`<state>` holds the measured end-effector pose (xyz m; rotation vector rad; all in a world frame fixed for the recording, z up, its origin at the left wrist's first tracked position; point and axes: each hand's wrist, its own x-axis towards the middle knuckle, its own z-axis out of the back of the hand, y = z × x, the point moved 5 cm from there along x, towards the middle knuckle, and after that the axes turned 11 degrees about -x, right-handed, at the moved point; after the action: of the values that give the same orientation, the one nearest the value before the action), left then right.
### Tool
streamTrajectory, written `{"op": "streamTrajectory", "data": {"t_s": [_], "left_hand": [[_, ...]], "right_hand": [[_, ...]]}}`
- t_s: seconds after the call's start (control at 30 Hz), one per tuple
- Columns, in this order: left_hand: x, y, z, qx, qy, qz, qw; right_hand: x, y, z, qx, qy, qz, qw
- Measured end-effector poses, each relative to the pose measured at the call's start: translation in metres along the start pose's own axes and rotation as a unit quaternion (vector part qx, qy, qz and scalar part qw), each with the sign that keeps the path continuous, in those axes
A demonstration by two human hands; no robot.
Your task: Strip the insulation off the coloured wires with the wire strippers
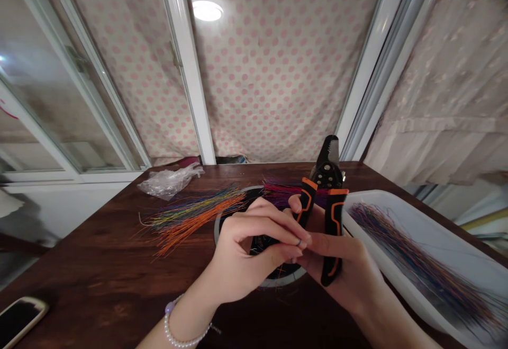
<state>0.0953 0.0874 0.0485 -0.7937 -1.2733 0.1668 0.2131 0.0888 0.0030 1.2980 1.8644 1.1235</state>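
Observation:
My right hand (341, 269) is wrapped round the black and orange handles of a wire stripper (327, 200), held upright with its jaws pointing up. My left hand (254, 256) is closed in a pinch right beside the stripper's handles; thumb and fingertips press together on something too small to name. A pearl bracelet (178, 333) circles the left wrist. Both hands hover above a round dark dish with a pale rim (278, 280) on the wooden table.
A fan of orange and mixed-colour thin wires (190, 216) lies on the dark table (99, 264), with purple wires (281, 190) behind. A white tray (448, 243) with more wires sits at right. A crumpled plastic bag (170, 179) lies at the back left, and a phone (19, 320) at the front left corner.

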Motion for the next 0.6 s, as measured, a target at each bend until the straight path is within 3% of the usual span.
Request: {"op": "streamTrajectory", "data": {"t_s": [0.23, 0.3, 0.37, 0.43, 0.53, 0.6], "left_hand": [[-0.009, 0.013, 0.004, -0.155, -0.01, 0.145, 0.977], [-0.008, 0.013, 0.009, -0.172, -0.017, 0.163, 0.971], [-0.006, 0.013, 0.016, -0.152, -0.025, 0.167, 0.974], [-0.006, 0.014, 0.024, -0.124, -0.02, 0.173, 0.977], [-0.008, 0.014, 0.036, -0.091, -0.021, 0.166, 0.982], [-0.009, 0.012, 0.042, -0.073, -0.024, 0.148, 0.986]], "right_hand": [[0.004, 0.001, -0.004, -0.048, 0.05, 0.011, 0.998], [0.006, 0.005, 0.003, -0.106, 0.047, 0.031, 0.993], [0.006, 0.013, 0.013, -0.225, 0.022, 0.08, 0.971], [0.003, 0.024, 0.021, -0.389, -0.012, 0.161, 0.907], [-0.007, 0.036, 0.022, -0.602, -0.063, 0.288, 0.742], [-0.013, 0.038, 0.018, -0.679, -0.093, 0.347, 0.639]]}}
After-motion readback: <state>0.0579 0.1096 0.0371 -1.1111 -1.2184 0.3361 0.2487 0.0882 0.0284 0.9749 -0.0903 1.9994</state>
